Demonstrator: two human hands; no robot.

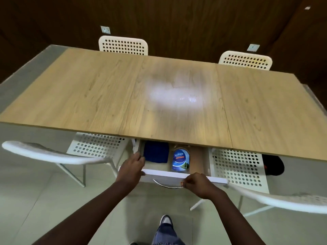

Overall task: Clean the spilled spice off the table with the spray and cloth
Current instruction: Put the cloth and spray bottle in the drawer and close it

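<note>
A white drawer stands pulled out from under the wooden table. Inside it lie a folded dark blue cloth on the left and a clear spray bottle with a blue "Sparkle" label on its side. My left hand rests on the drawer's front left corner, fingers over the edge beside the cloth. My right hand pinches the right end of the drawer's metal handle. The tabletop shows a bright glare patch at its middle; no spice is discernible.
Two white perforated chairs stand at the table's far side and two at the near side, flanking the drawer. A black object sits under the table at the right. My foot stands on the tiled floor.
</note>
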